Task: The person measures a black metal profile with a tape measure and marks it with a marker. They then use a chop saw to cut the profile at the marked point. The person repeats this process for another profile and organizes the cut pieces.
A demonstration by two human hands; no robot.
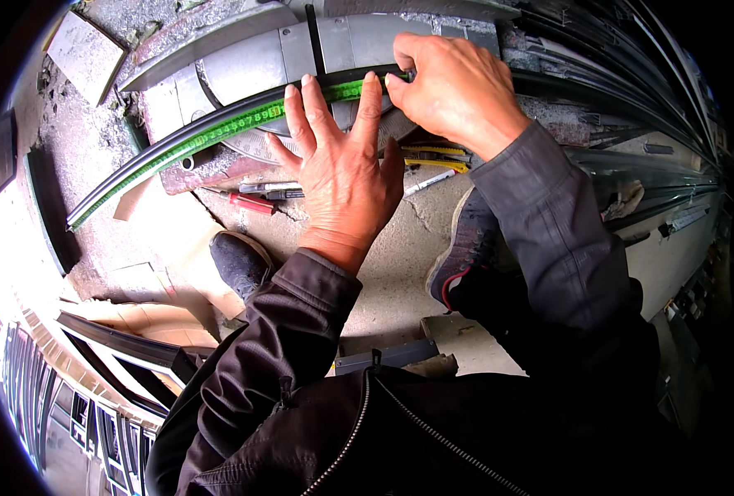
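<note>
A green tape measure blade (218, 131) lies stretched along a long black strip (164, 132), which runs across a metal saw bed (243, 73). My left hand (338, 165) is spread over them, its fingertips pressing on the blade and the strip. To its right, my right hand (458, 87) is closed in a pinch at the strip's edge, by the blade. A small dark bit shows at its fingertips, too hidden to name. Part of a round scale plate (251, 147) shows below the blade.
Below the bed lie a red-handled screwdriver (253, 203), markers (269, 188) and yellow utility knives (441, 164). Long dark profiles (631, 74) are stacked at the right. My shoes (241, 263) stand on the floor. A black-and-white frame (123, 360) lies at lower left.
</note>
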